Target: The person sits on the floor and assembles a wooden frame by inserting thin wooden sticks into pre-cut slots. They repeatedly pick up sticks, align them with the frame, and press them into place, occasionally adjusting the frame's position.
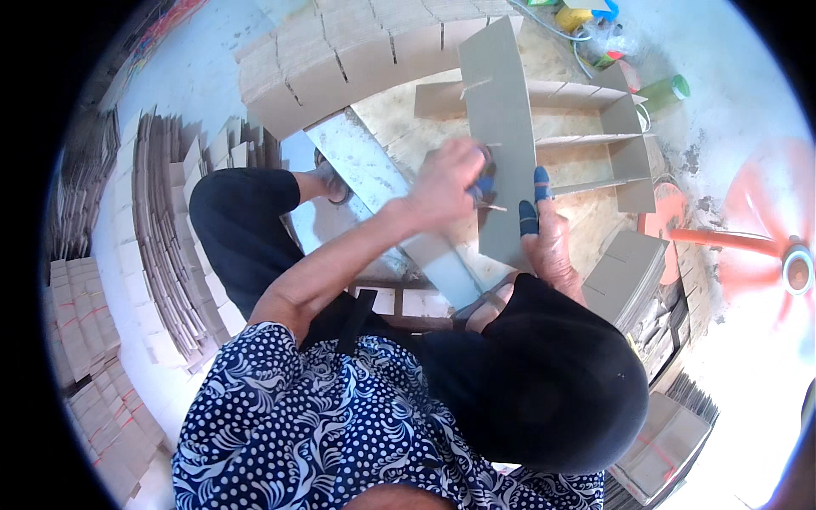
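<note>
A long grey-brown cardboard divider strip (503, 127) with slots stands tilted in front of me. My right hand (552, 242), with blue covers on its fingertips, grips the strip low on its right edge. My left hand (448, 183) is at the strip's left edge, smeared by motion; blue covers show on its fingers, and whether it holds anything is unclear. Behind the strip, crossed cardboard dividers (631, 161) form a partition with open compartments, resting on a tan board (391, 110).
A long stack of slotted cardboard strips (340, 64) lies at the far side. More cardboard stacks stand at left (157, 246) and right (625, 272). An orange fan (769, 246) is at right, near a green container (663, 91). A white plank (365, 174) crosses between my legs.
</note>
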Demonstrator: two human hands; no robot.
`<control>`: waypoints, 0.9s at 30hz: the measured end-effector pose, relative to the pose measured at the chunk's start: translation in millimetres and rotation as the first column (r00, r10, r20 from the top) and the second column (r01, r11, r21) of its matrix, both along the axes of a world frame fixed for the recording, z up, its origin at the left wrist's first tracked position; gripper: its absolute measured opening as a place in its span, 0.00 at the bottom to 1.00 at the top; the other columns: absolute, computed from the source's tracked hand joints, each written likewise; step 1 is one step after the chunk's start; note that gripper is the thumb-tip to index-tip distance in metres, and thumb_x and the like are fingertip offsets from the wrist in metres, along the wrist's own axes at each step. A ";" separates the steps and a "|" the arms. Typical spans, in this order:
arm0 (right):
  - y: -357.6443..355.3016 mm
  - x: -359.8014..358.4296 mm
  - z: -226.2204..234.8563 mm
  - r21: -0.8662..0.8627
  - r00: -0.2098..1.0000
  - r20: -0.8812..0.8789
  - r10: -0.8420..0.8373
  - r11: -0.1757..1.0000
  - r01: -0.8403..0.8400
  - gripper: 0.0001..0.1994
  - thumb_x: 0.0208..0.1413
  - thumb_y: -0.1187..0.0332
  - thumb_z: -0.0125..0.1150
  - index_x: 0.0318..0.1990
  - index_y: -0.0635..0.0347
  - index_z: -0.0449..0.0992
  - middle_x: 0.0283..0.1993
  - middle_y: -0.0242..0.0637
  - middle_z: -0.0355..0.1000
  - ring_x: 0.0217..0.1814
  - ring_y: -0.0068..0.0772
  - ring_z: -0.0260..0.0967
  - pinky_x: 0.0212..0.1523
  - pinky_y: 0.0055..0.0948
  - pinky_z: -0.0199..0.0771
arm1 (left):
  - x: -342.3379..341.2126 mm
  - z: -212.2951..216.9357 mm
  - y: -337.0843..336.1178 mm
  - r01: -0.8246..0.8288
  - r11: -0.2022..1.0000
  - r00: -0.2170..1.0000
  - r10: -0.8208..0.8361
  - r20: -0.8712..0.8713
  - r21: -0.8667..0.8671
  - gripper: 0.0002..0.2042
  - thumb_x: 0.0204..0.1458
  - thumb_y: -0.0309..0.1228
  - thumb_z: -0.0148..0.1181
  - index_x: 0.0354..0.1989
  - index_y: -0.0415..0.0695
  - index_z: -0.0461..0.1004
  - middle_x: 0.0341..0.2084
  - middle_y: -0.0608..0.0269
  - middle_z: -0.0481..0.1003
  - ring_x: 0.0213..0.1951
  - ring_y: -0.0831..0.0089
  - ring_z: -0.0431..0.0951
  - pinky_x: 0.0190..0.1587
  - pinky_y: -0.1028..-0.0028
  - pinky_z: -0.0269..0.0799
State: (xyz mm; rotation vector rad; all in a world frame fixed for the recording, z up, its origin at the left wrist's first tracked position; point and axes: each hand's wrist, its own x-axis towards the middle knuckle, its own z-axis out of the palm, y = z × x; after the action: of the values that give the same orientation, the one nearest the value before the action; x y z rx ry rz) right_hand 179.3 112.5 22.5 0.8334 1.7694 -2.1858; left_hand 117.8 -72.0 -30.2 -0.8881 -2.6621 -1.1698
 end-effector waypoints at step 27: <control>14.6 -5.0 -68.6 0.819 0.783 0.024 0.621 0.437 -0.372 0.27 0.39 0.81 0.57 0.52 0.59 0.65 0.29 0.49 0.71 0.30 0.52 0.70 0.30 0.39 0.71 | -134.9 -23.4 -41.1 -0.231 0.959 0.952 0.258 0.167 -0.162 0.08 0.47 0.19 0.47 0.36 0.37 0.66 0.34 0.40 0.72 0.40 0.42 0.72 0.41 0.52 0.64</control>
State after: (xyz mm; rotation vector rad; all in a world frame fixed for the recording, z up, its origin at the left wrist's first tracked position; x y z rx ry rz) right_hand 174.3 127.0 -46.2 -0.0046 2.7400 -1.0800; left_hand -17.1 -113.1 -53.6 -0.4618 -2.9297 -1.0648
